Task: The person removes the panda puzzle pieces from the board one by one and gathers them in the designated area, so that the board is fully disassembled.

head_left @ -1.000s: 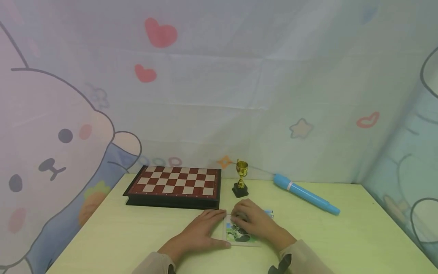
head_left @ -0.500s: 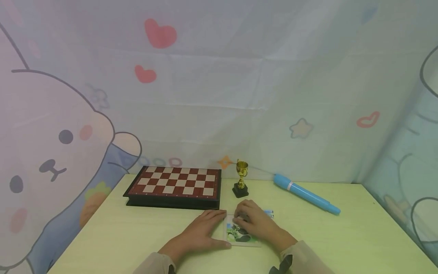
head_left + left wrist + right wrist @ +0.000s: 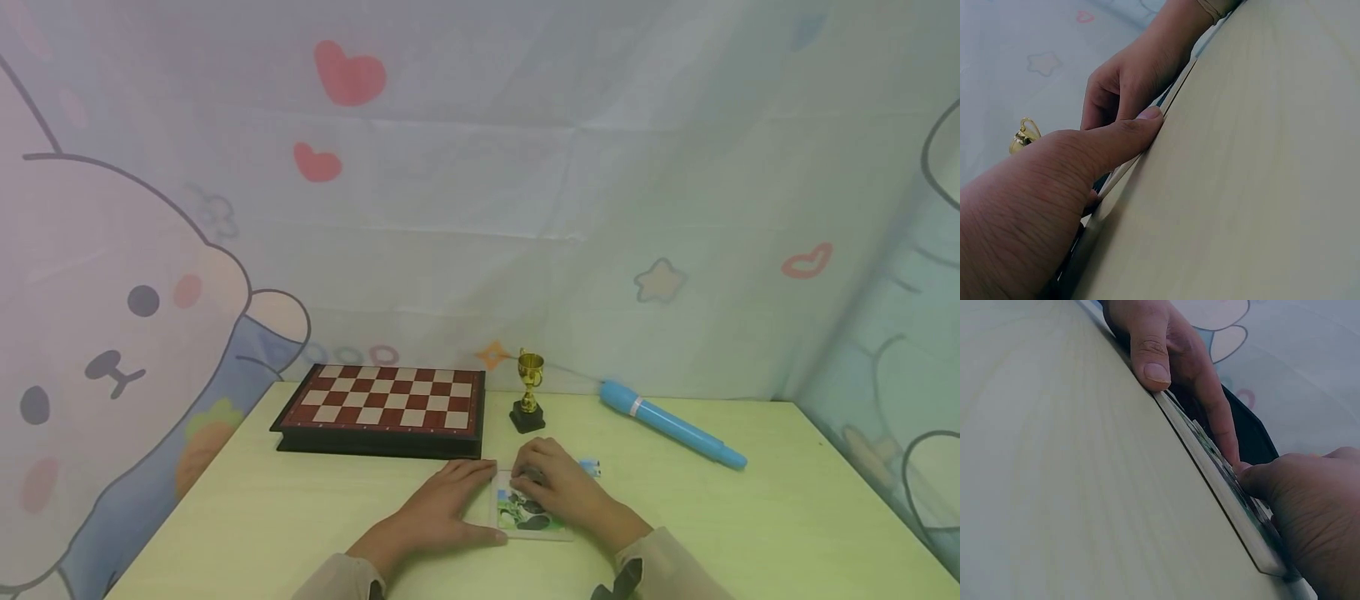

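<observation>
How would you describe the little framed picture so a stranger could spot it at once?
On the pale table, find the checkered board. Off its near right corner lies the picture, partly covered by the right hand. Unlike the gold trophy and blue pen-like object beyond it, it is flat and pale-framed, showing green, black and white.

A cartoon-printed cloth [image 3: 480,208] behind a pale table [image 3: 750,533] suggests a staged set.

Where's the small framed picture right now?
In the head view, the framed picture lies just right of centre, low down, below the gold trophy, between the left hand and right hand.
</observation>
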A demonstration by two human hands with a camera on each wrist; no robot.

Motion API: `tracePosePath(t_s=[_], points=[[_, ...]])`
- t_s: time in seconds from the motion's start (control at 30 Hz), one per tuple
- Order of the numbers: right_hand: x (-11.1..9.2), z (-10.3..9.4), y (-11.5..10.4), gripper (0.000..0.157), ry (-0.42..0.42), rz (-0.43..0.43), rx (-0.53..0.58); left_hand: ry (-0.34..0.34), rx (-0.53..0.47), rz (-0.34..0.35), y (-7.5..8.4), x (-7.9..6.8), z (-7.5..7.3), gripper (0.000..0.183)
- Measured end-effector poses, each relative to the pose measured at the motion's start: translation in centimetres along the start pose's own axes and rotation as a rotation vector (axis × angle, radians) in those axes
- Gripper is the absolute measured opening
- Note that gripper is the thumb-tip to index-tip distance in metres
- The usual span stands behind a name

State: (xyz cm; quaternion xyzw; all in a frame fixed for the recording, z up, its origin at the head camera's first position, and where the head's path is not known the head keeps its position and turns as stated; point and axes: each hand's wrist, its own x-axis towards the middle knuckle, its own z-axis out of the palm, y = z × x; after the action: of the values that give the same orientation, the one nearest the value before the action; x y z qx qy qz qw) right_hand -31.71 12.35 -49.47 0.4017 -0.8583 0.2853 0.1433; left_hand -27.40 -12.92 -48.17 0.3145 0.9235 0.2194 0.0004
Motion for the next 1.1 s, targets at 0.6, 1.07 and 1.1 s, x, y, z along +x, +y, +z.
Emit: tracePosePath(t_s=[0.6, 1.07, 1.1], points=[[-0.1, -0.2, -0.1, 0.009, 0.048, -0.037, -0.013, 0.007, 0.005, 0.001, -0.1, 0.1, 0.2, 0.097], [-0.4, -1.3, 1.1, 0.027, 0.035, -0.151, 0.041, 0.011, 0.007, 0.005, -0.1, 0.1, 0.2, 0.098], [-0.4, -1.3, 1.1, 0.027, 0.033, -0.151, 0.039, 0.009, 0.008, 0.003, -0.2, 0.1, 0.3, 0.098]])
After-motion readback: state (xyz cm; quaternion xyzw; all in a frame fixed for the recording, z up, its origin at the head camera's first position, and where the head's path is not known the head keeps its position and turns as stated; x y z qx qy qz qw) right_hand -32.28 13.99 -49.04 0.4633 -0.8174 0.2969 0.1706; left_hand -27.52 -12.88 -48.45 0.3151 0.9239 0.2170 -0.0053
